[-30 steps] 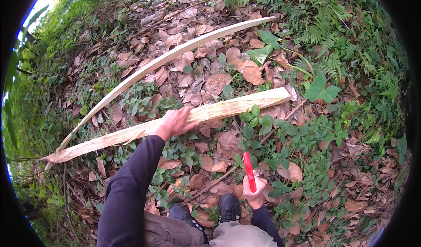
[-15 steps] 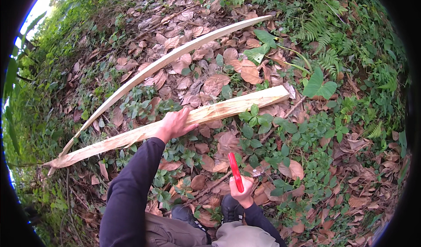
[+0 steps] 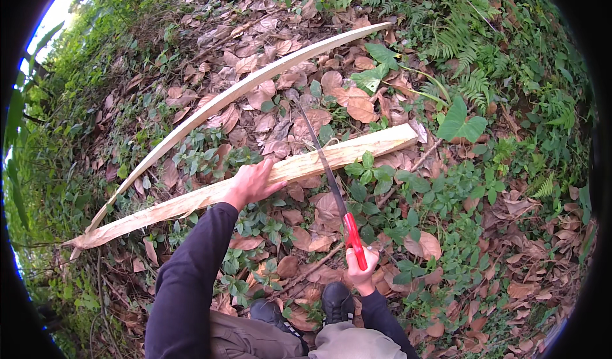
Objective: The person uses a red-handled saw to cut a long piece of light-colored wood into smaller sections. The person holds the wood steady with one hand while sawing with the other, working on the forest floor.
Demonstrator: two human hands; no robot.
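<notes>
Nearest, at six o'clock from the middle of the view, were grey-brown trousers (image 3: pixel 245 337) and a pair of dark shoes (image 3: pixel 338 303) planted among leaves. At five o'clock the right hand (image 3: pixel 361 271) was closed around the red handle of a long knife (image 3: pixel 332 184). Its dark, narrow blade pointed toward eleven o'clock and crossed over a pale, split timber (image 3: pixel 312 165); whether the edge bit into the wood could not be told. A thin curl of wood stood just beside the blade.

The left hand (image 3: pixel 254 182), between eight and nine o'clock, grasped the timber, fingers over its far side and thumb along the near one. The timber ran from a narrow, ragged end past eight o'clock to a broad end past two.

Farther off, a slender, curved wooden strip (image 3: pixel 239 90) arched from beneath that ragged end up to one o'clock. Brown fallen leaves (image 3: pixel 361 108) lay around it, and green ferns (image 3: pixel 475 88) grew at two o'clock.
</notes>
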